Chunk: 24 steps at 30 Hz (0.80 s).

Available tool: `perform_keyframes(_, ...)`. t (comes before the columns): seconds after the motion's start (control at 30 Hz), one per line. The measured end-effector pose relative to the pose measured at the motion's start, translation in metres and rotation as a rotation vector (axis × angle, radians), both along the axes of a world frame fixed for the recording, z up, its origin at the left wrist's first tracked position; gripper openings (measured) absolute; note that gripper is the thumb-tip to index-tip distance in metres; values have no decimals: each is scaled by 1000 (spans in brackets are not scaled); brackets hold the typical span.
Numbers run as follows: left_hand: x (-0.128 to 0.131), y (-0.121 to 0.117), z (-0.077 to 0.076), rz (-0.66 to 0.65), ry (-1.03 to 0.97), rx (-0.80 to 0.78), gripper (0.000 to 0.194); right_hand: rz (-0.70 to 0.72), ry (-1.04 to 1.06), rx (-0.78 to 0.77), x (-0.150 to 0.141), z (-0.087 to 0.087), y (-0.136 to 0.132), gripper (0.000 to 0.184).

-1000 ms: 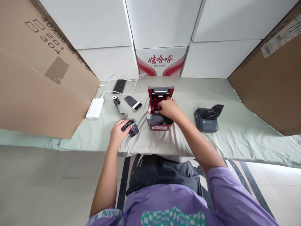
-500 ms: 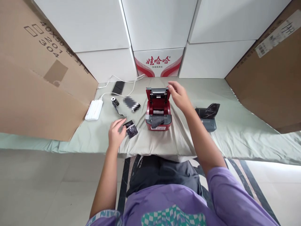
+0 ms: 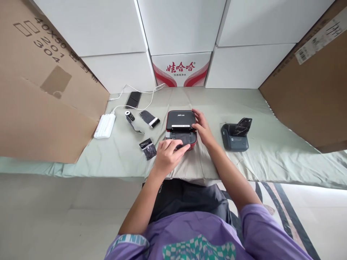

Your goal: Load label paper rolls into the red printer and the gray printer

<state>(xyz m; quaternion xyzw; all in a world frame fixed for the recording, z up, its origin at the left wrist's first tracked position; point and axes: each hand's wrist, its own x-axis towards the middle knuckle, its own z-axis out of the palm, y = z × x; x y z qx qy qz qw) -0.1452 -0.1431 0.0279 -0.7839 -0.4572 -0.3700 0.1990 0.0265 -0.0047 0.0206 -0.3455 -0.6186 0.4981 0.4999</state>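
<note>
A small red and black label printer [image 3: 181, 118] stands on the cloth with its black lid down. My right hand [image 3: 204, 130] grips its right side, thumb on the lid's edge and fingers round the back corner. At the printer's front, my left hand [image 3: 168, 153] has its fingers bent over the black strip [image 3: 182, 137] that lies on the front panel. The fingertips close on the strip's near end, which they partly hide. Left of that hand lies a crumpled black label piece [image 3: 148, 148] with a white band.
Further left lie another black label piece [image 3: 149, 118], a small black roll [image 3: 129, 116], a black phone-like slab [image 3: 133, 99] and a white power bank [image 3: 104, 125] with a cable. A dark grey printer [image 3: 234, 138] stands right. Cardboard boxes [image 3: 51, 108] flank the cloth-covered table [image 3: 271, 159].
The printer's raised lid has come down, with my right hand now at its side. My left hand has moved right, from beside the crumpled label piece to the printer's front.
</note>
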Motion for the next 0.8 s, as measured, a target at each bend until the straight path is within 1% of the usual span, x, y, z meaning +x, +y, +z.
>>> perform_keyframes(0.1,-3,-4,-3,-28,-13,21,26,83,81,-140,-1,-6,4,78)
perform_keyframes(0.17,-8,-5,-1,-59,-52,6,19,105,104,-193,-2,-8,6,84)
perform_keyframes(0.2,-12,-4,2,-55,-95,-8,16,106,105,-209,-2,-9,6,86)
perform_keyframes(0.23,-16,-1,5,-32,-153,-28,18,104,99,-218,-3,-10,6,88)
perform_keyframes(0.33,-31,12,12,101,-338,-167,35,96,53,-215,-2,-13,6,91)
perform_keyframes(0.4,-38,22,14,138,-393,-284,44,91,7,-206,0,-13,6,93)
perform_keyframes(0.5,-43,32,11,133,-408,-381,50,95,-39,-201,1,-11,6,96)
perform_keyframes(0.6,-42,37,4,150,-457,-399,49,108,-62,-176,1,-7,5,97)
perform_keyframes(0.67,-41,38,-1,135,-515,-414,48,90,-69,-165,1,-5,1,95)
perform_keyframes(0.73,-38,36,-5,107,-575,-438,49,47,-65,-188,4,-4,-9,92)
perform_keyframes(0.8,-34,31,-9,107,-644,-465,50,13,-58,-220,8,-6,-24,91)
